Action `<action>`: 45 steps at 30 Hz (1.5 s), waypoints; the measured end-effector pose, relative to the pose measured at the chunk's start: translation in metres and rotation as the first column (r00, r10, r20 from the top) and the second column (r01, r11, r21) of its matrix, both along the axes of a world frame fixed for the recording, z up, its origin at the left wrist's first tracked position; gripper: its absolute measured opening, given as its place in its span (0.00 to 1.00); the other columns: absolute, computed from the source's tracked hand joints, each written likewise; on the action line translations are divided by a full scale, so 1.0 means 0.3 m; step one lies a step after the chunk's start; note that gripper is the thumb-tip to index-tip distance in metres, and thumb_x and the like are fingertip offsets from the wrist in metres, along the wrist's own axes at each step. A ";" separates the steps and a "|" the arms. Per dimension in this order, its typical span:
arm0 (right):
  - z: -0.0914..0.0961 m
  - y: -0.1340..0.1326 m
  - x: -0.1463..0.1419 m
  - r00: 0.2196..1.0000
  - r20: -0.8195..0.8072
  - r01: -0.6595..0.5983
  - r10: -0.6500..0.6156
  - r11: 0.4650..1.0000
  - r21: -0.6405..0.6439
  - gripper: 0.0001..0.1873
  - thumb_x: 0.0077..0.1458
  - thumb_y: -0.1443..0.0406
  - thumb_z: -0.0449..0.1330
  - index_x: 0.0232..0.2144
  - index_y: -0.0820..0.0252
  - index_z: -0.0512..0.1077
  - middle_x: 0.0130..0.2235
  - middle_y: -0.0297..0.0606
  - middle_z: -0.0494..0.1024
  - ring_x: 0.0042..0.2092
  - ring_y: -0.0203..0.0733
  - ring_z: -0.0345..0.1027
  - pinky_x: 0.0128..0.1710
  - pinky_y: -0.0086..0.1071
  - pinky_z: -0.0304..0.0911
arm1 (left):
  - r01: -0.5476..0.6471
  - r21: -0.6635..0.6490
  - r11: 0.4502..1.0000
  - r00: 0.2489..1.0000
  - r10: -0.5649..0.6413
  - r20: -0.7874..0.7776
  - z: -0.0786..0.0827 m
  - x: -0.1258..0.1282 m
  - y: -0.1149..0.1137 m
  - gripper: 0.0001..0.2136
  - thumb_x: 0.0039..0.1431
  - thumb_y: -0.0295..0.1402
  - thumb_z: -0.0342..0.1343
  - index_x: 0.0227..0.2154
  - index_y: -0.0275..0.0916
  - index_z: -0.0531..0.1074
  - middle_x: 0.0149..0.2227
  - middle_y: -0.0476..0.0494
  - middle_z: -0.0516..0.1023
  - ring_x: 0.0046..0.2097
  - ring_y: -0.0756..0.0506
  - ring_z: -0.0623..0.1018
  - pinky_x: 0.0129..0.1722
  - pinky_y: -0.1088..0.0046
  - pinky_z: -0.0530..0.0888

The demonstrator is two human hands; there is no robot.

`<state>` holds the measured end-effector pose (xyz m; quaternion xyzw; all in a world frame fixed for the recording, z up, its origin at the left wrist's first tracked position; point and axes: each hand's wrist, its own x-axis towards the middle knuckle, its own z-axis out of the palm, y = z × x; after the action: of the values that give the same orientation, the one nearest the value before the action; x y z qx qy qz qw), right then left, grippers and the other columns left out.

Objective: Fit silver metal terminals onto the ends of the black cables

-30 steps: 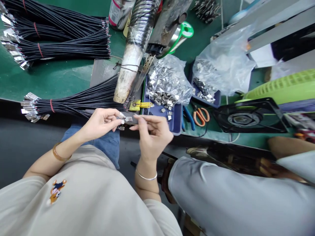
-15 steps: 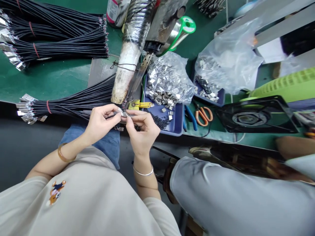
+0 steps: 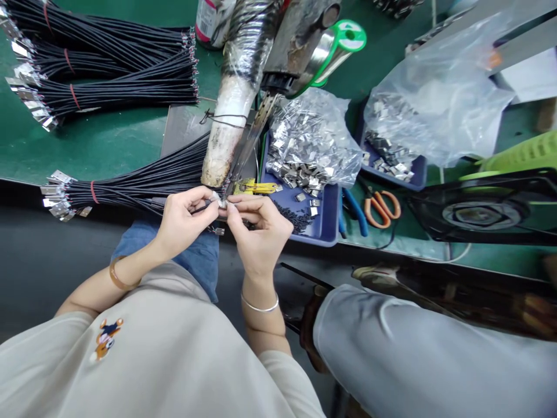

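My left hand is closed in a pinch on a black cable, close to its end. Thumb and fingers of my right hand are pinched on a small silvery metal connector at that cable end. The fingertips of both hands nearly meet there and hide much of the connector. Just beyond my hands lies a bundle of black cables tied with a red band, silvery plugs at its left end. To the right is a blue tray with loose metal shells and small black pieces.
A wrapped hose and a metal fixture hang over the work spot. Around them are a solder spool, a yellow tool, blue-handled pliers, orange scissors and a black fan. Another person's leg is at right.
The view has shifted a little, so the bench and my hands appear farther right. Both hands keep their pinch at the cable end, with the fingertips slightly closer together.
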<state>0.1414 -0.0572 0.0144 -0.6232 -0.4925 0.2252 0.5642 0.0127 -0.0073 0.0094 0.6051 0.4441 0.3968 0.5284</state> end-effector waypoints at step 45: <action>-0.046 0.043 0.353 0.749 0.662 0.131 0.022 0.975 -0.180 0.09 0.54 0.64 0.59 0.24 0.53 0.63 0.33 0.38 0.82 0.33 0.44 0.73 0.37 0.36 0.67 | 0.082 0.361 0.929 0.461 0.286 -0.840 0.067 -0.344 0.184 0.20 0.67 0.48 0.51 0.44 0.40 0.83 0.40 0.37 0.85 0.43 0.35 0.81 0.38 0.65 0.69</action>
<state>0.2472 -0.0442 0.0005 -0.7338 -0.6142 0.0259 0.2892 -0.0904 0.0480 0.0294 0.7777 0.6096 0.1311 0.0804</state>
